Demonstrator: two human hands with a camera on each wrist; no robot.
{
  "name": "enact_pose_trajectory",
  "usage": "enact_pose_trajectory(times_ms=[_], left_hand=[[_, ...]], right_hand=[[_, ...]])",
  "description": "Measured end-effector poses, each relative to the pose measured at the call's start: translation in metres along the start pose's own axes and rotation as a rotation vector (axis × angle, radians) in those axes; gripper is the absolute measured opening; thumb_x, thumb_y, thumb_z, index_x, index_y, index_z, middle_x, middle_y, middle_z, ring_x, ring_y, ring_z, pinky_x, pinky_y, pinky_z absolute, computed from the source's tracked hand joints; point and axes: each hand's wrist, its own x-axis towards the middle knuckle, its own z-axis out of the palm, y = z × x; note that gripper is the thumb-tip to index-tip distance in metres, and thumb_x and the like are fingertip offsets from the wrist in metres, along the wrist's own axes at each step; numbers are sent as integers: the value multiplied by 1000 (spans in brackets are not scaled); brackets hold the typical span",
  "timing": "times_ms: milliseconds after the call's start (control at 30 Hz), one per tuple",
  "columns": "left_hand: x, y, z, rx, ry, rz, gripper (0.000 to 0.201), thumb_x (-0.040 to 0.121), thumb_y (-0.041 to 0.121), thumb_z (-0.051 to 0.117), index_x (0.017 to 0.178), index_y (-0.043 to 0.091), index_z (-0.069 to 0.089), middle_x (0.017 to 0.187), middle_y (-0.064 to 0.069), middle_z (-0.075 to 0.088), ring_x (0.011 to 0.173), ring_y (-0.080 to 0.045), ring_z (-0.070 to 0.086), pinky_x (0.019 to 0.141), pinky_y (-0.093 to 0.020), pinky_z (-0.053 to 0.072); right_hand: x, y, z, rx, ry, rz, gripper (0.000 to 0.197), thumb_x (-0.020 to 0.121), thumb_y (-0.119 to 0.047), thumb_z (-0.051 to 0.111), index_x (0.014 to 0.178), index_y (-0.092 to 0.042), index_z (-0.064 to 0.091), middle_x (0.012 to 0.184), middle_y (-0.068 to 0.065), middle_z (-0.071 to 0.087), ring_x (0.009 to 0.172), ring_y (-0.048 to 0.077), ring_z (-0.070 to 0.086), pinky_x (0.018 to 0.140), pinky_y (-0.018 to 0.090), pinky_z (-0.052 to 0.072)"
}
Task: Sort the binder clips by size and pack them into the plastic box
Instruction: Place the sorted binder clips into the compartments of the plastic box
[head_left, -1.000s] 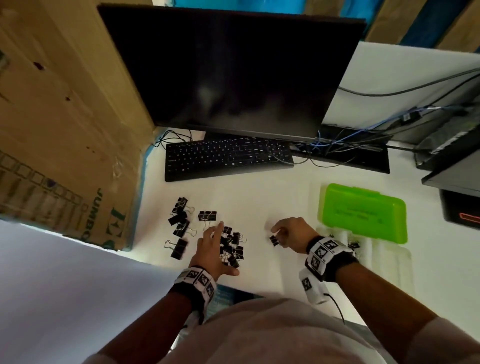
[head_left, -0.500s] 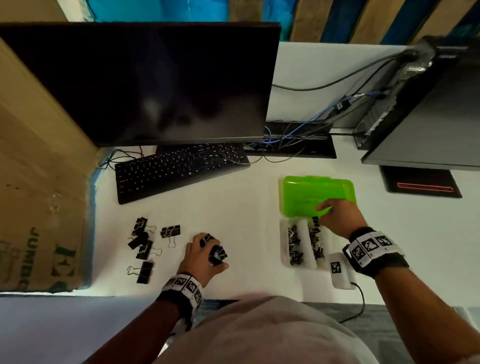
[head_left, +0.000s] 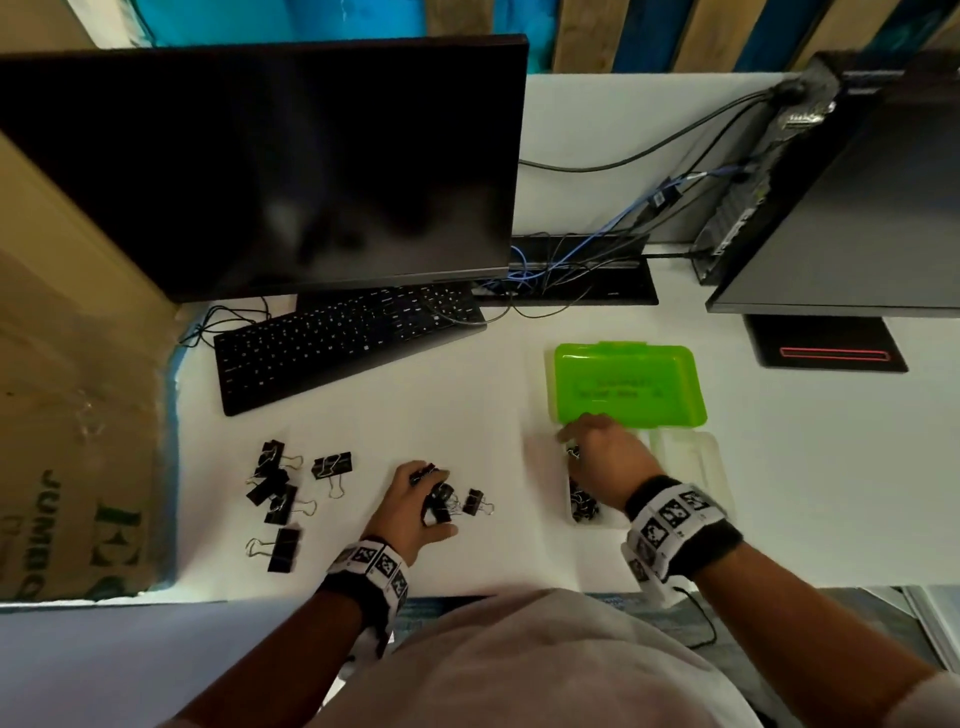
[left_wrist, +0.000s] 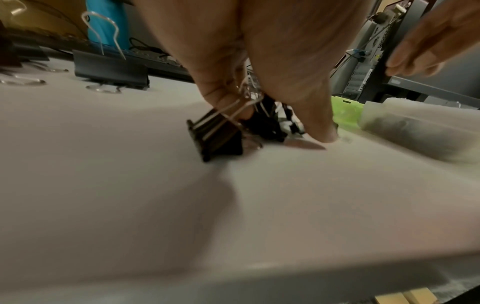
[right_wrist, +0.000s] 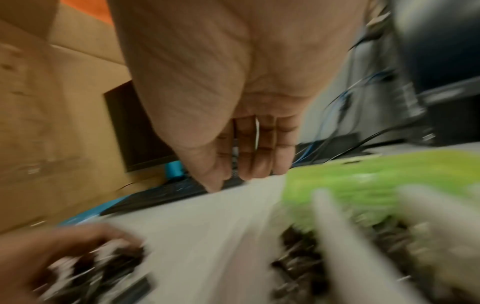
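Packed: small black binder clips (head_left: 582, 501) are lying in my clear plastic box (head_left: 691, 462), green lid open.
Left: larger black clips (head_left: 283, 499) are waiting on the white desk (head_left: 467, 426).
Left hand (head_left: 415, 506): curling round a clip cluster.
Right hand (head_left: 605, 449): hovering over the box, fingers relaxed, empty.

A white desk (head_left: 363, 431) carries everything. Taking the keyboard (head_left: 343, 338) as landmark: large clips (head_left: 280, 499) lie scattered nearer the person, below its left end; a small clip pile (head_left: 452, 504) below its right end; the plastic box (head_left: 685, 467) with green lid (head_left: 628, 384) well right.
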Motion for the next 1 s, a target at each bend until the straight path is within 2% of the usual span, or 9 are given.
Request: enact_pose_trajectory(times_ms=[67,167,233,300,500,667,833,933,1000], left_hand=[[-6,2,-9,44,-28,-21,96,62,32,85,140,37,31,148,11,15,131,-10,33,108,-31,37],[-18,2,-22,119,2,-55,119,49,40,89,142,48,14,149,18,9,130,-7,30,100,-34,45],[-25,-5,-27,132,3,-87,129,45,39,91,142,48,8,150,19,5,131,-9,31,98,-35,47],[-31,-15,-28,123,-13,-123,135,44,34,93,144,45,3,151,17,0,135,-13,30,99,-34,46],[-27,-24,-19,70,0,-155,129,49,26,92,147,36,8,152,4,4,134,-17,34,99,-29,46],[-15,-15,-17,94,-24,-91,85,59,27,87,131,24,42,144,2,15,120,-18,47,96,-22,42],[-10,-13,-12,105,-2,-20,42,70,19,80,103,13,55,125,5,30,92,-18,57,83,-20,46],[-5,-8,-8,82,2,-16,54,69,18,81,114,17,51,128,3,34,96,-16,52,81,-16,39],[0,-1,-6,46,-32,-36,77,64,22,85,127,19,43,134,3,32,103,-16,50,90,-22,42]], right_hand=[[2,-33,19,-11,-194,-163,44,86,-30,59,128,-21,48,133,3,46,119,25,50,91,40,49],[13,-70,54,-99,-415,-271,82,79,-37,69,144,-28,20,149,4,24,126,30,42,93,46,46],[26,-82,73,-126,-472,-290,99,74,-34,75,146,-34,8,154,6,14,128,37,40,96,50,44],[36,-94,87,-109,-493,-325,101,74,-32,75,146,-37,4,154,7,10,125,42,41,99,52,44],[42,-110,109,-135,-456,-525,63,85,-17,62,140,-25,30,147,9,21,110,38,50,89,48,50],[42,-102,113,-55,-395,-521,43,90,-17,53,132,-16,42,133,13,38,91,38,58,82,46,50],[42,-83,97,55,-355,-412,33,80,-12,64,112,-9,56,119,9,47,88,34,60,81,39,50],[43,-70,85,145,-314,-323,26,77,-13,68,102,-12,63,110,7,55,93,28,59,82,33,48],[44,-63,78,222,-261,-265,21,75,-13,70,96,-14,67,103,7,60,91,26,60,85,34,49]])
